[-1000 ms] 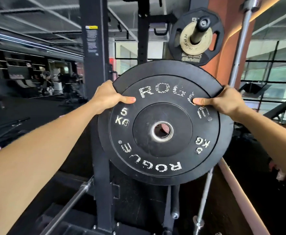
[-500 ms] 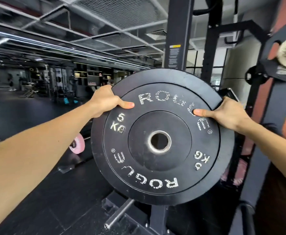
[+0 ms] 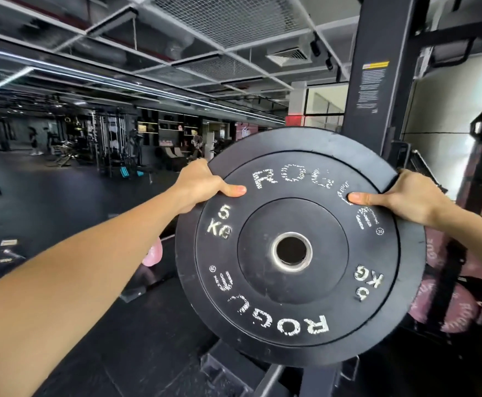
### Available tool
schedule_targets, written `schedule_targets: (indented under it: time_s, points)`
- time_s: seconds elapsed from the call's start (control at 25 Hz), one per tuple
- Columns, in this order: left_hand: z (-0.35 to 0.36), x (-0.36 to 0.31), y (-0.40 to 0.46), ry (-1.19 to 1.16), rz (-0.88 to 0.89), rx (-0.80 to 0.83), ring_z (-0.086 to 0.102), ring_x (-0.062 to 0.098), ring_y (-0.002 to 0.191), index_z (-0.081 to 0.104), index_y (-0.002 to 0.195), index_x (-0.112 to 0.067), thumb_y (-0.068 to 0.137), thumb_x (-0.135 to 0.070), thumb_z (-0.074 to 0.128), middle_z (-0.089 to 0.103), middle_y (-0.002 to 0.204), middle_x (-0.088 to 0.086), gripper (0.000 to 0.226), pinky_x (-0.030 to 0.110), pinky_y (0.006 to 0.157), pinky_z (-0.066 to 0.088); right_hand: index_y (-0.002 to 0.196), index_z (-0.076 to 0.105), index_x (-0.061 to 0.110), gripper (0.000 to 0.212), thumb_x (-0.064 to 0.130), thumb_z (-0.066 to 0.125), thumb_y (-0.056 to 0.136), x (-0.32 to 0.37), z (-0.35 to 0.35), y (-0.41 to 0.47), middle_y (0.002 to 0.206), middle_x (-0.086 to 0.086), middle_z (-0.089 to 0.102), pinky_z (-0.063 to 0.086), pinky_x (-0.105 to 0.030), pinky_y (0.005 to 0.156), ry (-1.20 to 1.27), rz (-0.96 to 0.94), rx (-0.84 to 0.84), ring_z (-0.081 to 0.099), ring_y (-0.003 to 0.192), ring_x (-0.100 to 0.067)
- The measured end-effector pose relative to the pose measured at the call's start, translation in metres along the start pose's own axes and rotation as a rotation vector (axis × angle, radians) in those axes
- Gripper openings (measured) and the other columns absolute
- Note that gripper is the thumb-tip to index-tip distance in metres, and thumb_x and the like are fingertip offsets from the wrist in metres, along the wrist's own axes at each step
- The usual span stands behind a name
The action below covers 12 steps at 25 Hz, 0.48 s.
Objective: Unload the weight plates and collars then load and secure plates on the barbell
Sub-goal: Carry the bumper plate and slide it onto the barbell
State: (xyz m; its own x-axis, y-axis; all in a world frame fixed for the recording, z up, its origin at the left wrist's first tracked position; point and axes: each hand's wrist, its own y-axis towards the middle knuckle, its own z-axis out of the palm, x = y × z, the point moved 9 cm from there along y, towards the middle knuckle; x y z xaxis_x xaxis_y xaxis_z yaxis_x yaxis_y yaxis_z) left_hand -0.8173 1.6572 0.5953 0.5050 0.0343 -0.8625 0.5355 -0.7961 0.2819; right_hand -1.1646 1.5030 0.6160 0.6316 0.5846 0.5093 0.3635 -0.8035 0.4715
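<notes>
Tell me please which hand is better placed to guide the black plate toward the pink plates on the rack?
Probably right. The right hand grips the black plate on the edge nearest the pink plates; the left hand holds the far edge.

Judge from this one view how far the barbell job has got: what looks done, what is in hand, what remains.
Done: cannot be judged; no barbell sleeve or collar shows. In hand: the left hand and right hand grip the black 5 kg plate by its upper rim, carried in the air beside the rack upright. Left: seating this plate and securing collars.

Single head view (wide-angle) faces forward, close behind the plate (image 3: 300, 247).
</notes>
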Motion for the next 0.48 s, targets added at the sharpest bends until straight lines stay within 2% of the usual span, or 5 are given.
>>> schedule_targets:
  time_s: [0.12,0.2,0.28,0.4,0.48]
  points:
    - [-0.016,0.017,0.035,-0.017,0.016,0.050,0.064,0.009,0.079,0.061,0.084,-0.024,0.059,-0.026,0.095,0.068,0.086,-0.008,0.042,0.024,0.060,0.048,0.092,0.074,0.016,0.068,0.069,0.078,0.051,0.023,0.025,0.013,0.086,-0.003,0.073,0.045,-0.031,0.075,-0.006,0.044,-0.006,0.065,0.087,-0.022]
    - [-0.027,0.022,0.049,-0.015,0.030,0.082,0.064,0.009,0.079,0.061,0.080,-0.026,0.061,-0.024,0.094,0.068,0.083,-0.009,0.038,0.024,0.061,0.048,0.091,0.074,0.014,0.069,0.070,0.078,0.051,0.040,0.034,0.015,0.087,-0.004,0.072,0.044,-0.030,0.075,-0.024,0.072,-0.012,0.064,0.087,-0.023]
    - [-0.037,0.029,0.063,-0.017,0.045,0.110,0.067,0.012,0.082,0.067,0.083,-0.025,0.059,-0.025,0.095,0.072,0.084,-0.008,0.037,0.028,0.068,0.053,0.091,0.072,0.014,0.069,0.070,0.078,0.051,0.055,0.038,0.013,0.089,-0.004,0.071,0.046,-0.030,0.078,-0.032,0.096,-0.035,0.063,0.090,-0.024]
    - [-0.045,0.042,0.080,-0.032,0.060,0.146,0.071,0.016,0.089,0.073,0.096,-0.023,0.054,-0.029,0.097,0.076,0.090,-0.007,0.048,0.037,0.085,0.057,0.078,0.066,0.021,0.054,0.067,0.080,0.053,0.073,0.041,0.002,0.088,-0.002,0.068,0.044,-0.029,0.079,-0.041,0.138,-0.066,0.061,0.091,-0.022]
    - [-0.044,0.053,0.089,-0.037,0.076,0.206,0.072,0.016,0.090,0.075,0.098,-0.023,0.050,-0.032,0.098,0.077,0.091,-0.008,0.054,0.039,0.088,0.057,0.082,0.070,0.018,0.059,0.068,0.080,0.053,0.082,0.049,-0.010,0.088,-0.002,0.070,0.045,-0.029,0.080,-0.054,0.172,-0.079,0.062,0.091,-0.022]
